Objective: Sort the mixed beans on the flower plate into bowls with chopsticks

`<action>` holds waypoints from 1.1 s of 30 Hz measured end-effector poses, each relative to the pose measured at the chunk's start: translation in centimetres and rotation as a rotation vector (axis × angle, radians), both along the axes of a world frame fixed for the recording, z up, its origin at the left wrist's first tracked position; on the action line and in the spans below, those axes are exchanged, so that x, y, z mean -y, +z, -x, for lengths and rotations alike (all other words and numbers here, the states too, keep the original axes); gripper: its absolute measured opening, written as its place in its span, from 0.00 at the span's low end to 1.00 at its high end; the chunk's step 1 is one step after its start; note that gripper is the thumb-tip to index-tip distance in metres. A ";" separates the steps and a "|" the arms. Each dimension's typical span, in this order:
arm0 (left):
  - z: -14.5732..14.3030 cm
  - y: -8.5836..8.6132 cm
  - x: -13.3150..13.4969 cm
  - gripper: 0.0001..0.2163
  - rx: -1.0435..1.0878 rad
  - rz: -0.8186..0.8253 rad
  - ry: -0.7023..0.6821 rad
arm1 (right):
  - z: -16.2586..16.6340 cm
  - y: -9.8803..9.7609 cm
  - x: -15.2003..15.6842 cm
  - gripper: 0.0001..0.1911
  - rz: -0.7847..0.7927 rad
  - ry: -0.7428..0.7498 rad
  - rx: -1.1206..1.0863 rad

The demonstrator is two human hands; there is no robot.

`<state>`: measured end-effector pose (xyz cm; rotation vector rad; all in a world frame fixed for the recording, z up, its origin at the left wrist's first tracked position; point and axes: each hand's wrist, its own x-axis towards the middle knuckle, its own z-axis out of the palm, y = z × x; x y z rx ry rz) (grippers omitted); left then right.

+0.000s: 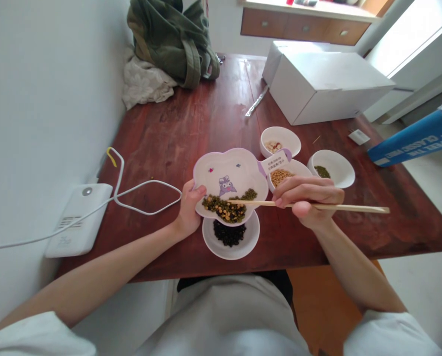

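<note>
My left hand (189, 210) grips the left rim of a white flower-shaped plate (221, 170) with a purple cartoon print, tilted toward me. A pile of mixed green and yellow beans (226, 207) lies at its lower edge. My right hand (308, 198) is closed on a pair of wooden chopsticks (350, 208), their tips resting in the mixed beans. Under the plate's lower edge stands a white bowl (213, 242) of black beans (228, 234). Close behind my right hand is a bowl of yellow beans (280, 176).
A small bowl with pale and reddish pieces (280, 141) and one with green beans (332, 168) stand behind. A white box (325, 84), a green bag (172, 34), a white device (80, 217) with cable and a blue tube (414, 138) sit around the red wooden table (191, 128).
</note>
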<state>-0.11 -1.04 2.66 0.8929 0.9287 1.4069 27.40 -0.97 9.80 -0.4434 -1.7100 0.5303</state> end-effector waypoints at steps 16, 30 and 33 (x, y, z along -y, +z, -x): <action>-0.3 0.5 0.0 0.21 -0.024 -0.027 -0.013 | -0.2 -1.0 0.2 0.20 0.141 0.072 -0.015; 0.1 -0.4 0.1 0.21 -0.041 -0.036 0.033 | 0.1 -1.5 0.0 0.23 0.181 0.094 -0.110; 0.1 -0.5 0.1 0.21 -0.058 -0.032 0.017 | 0.3 -1.5 -0.1 0.19 0.176 0.136 -0.130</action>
